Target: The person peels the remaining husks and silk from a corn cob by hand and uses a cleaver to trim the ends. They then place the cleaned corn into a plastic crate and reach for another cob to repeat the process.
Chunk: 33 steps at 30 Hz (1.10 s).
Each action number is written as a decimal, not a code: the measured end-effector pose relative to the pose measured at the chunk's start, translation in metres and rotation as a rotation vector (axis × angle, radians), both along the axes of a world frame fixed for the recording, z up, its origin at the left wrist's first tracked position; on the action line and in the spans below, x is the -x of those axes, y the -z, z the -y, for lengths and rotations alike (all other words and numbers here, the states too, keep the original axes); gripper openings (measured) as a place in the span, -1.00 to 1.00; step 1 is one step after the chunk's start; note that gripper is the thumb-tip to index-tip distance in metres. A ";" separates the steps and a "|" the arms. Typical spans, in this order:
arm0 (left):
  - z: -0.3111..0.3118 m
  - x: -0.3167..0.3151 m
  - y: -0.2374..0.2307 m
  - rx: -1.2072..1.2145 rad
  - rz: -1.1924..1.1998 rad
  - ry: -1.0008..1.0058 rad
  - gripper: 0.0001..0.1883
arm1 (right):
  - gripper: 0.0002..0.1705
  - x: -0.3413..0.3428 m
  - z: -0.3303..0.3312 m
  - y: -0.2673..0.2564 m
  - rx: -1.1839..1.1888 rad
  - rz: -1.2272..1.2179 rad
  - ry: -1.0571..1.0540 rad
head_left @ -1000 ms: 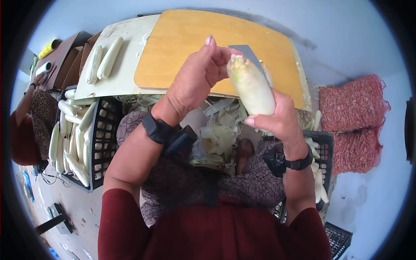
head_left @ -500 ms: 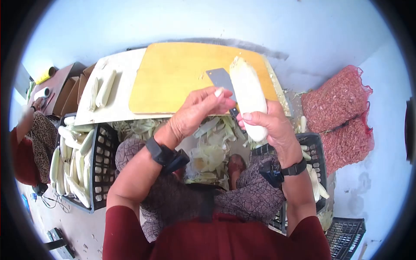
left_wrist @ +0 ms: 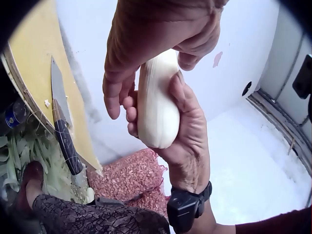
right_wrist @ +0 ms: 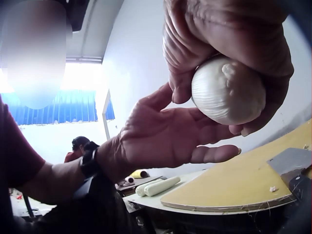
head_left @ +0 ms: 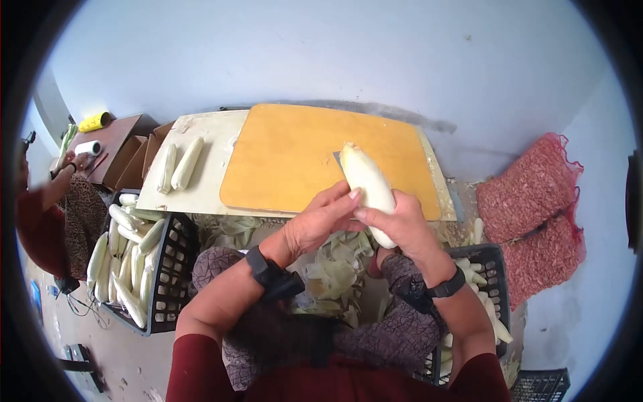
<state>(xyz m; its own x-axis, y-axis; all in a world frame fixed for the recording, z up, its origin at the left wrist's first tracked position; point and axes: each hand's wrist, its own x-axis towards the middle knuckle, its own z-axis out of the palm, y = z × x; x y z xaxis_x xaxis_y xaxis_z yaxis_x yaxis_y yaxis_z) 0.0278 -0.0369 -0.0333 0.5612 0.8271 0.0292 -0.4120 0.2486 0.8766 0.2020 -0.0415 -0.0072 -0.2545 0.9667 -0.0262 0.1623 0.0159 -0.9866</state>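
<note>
Within right hand (head_left: pixel 408 226), gripped: white vegetable (head_left: pixel 366 177); left hand (head_left: pixel 320 220) beside it, fingers loose, contact unclear; upper end hidden in left-wrist view.

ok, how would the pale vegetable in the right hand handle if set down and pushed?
The pale vegetable is probably stiff: it sticks out past the right hand without sagging. It would likely roll sideways, given its round outline seen end-on. It may be a bit slippery, since its surface looks smooth.

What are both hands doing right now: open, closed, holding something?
Left hand: open, fingers near the pale vegetable; contact cannot be told.
Right hand: closed around the pale vegetable, holding it.
</note>
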 end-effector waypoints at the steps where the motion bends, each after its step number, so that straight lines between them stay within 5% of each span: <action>1: -0.003 -0.001 0.002 0.000 -0.012 -0.006 -0.46 | -0.44 -0.001 -0.003 0.007 -0.021 0.155 0.059; 12: -0.017 -0.012 -0.005 0.145 -0.132 -0.005 -0.54 | -0.37 0.007 0.008 0.020 -0.360 0.451 0.183; 19: -0.014 -0.012 -0.021 0.090 -0.239 -0.033 -0.58 | -0.37 0.000 0.018 0.024 -0.472 0.361 0.193; 25: -0.011 -0.003 -0.032 -0.055 -0.217 -0.041 -0.49 | -0.26 -0.017 0.017 0.033 -0.242 0.076 0.168; 27: -0.015 -0.001 -0.025 -0.037 -0.121 -0.005 -0.44 | -0.23 -0.020 0.014 0.025 0.094 -0.189 -0.043; 33: -0.028 0.001 -0.003 0.093 0.117 0.171 -0.33 | -0.38 -0.022 0.011 0.026 0.225 -0.227 -0.212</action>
